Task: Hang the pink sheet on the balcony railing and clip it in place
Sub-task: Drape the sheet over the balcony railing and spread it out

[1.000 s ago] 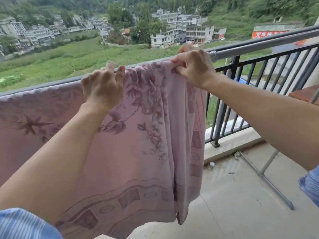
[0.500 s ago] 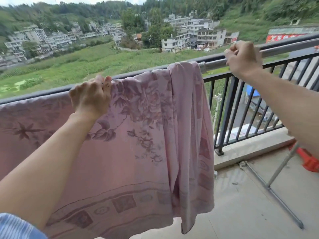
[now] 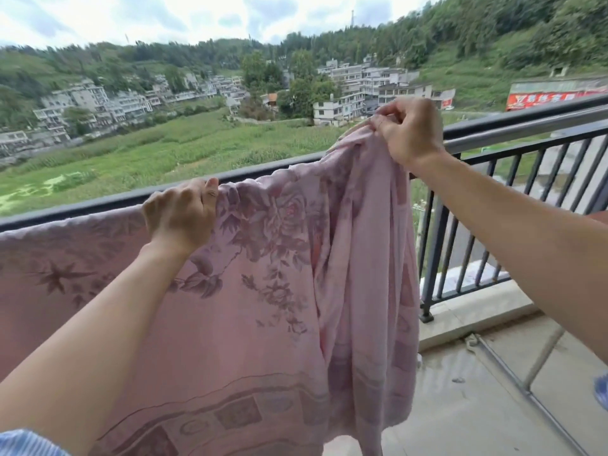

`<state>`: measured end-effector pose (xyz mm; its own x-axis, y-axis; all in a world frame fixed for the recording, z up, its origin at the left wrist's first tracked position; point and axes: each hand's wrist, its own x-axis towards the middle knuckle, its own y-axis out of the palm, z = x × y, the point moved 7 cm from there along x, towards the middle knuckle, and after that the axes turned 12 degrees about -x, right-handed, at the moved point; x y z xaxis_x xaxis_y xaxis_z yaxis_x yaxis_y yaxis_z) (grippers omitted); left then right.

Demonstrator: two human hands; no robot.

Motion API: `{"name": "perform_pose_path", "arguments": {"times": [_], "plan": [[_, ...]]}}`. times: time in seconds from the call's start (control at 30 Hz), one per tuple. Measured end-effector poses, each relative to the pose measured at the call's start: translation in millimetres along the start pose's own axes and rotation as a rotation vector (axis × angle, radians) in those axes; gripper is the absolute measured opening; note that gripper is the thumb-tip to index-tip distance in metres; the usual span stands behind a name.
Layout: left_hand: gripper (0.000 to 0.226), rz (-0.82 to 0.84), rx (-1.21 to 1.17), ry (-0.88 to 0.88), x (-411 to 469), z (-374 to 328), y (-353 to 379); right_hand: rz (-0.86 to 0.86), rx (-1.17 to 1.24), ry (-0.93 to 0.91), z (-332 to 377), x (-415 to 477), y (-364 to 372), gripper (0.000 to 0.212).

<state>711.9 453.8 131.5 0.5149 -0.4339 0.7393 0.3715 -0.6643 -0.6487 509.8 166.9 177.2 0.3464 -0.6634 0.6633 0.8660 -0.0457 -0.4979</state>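
Head view: the pink floral sheet (image 3: 263,291) hangs draped over the balcony railing (image 3: 526,126). The left hand (image 3: 181,218) grips its top edge at the rail; the right hand (image 3: 408,130) pinches a bunched corner, lifted above the rail.

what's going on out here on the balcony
A person is hanging a pink sheet over the balcony railing. The left hand holds the sheet's top edge down on the rail, while the right hand pinches the bunched end and lifts it above the rail. Most of the sheet already drapes down the inside of the railing. No clip is visible, so it is not clipped yet.
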Motion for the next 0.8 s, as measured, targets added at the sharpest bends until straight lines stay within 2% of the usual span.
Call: {"name": "perform_pose_path", "arguments": {"times": [0.07,0.13,0.23,0.3,0.43,0.6,0.67,0.73,0.8], "plan": [[0.054,0.003,0.000,0.012,0.3,0.5,0.2,-0.104,-0.078,0.137,-24.3,37.1,-23.1,0.022],[0.055,0.001,-0.003,0.018,1.0,-0.4,0.9,-0.121,-0.224,0.286,-63.7,60.1,-40.1,0.026],[0.056,-0.010,0.002,0.024,1.9,0.6,2.5,0.071,-0.401,0.410,-107.6,59.1,-37.2,0.026],[0.056,-0.018,0.002,0.028,1.9,0.8,2.1,0.170,-0.472,0.363,-107.6,45.3,-19.0,0.027],[0.058,-0.029,0.000,0.031,1.1,1.2,1.1,0.226,-0.534,0.121,-69.8,5.9,31.2,0.042],[0.059,-0.032,-0.013,0.033,-0.1,3.5,1.0,0.137,-0.394,-0.079,-59.1,-29.7,37.7,0.051],[0.058,-0.031,-0.017,0.048,0.1,3.1,2.0,0.074,-0.383,-0.088,-73.1,-30.8,27.6,0.057],[0.058,-0.024,-0.024,0.048,0.4,4.0,2.3,-0.005,-0.369,0.057,-100.6,-27.6,13.7,0.065],[0.057,-0.006,-0.035,0.021,0.8,6.5,2.6,-0.057,-0.285,0.293,-130.0,-27.1,-0.3,0.078]]}}
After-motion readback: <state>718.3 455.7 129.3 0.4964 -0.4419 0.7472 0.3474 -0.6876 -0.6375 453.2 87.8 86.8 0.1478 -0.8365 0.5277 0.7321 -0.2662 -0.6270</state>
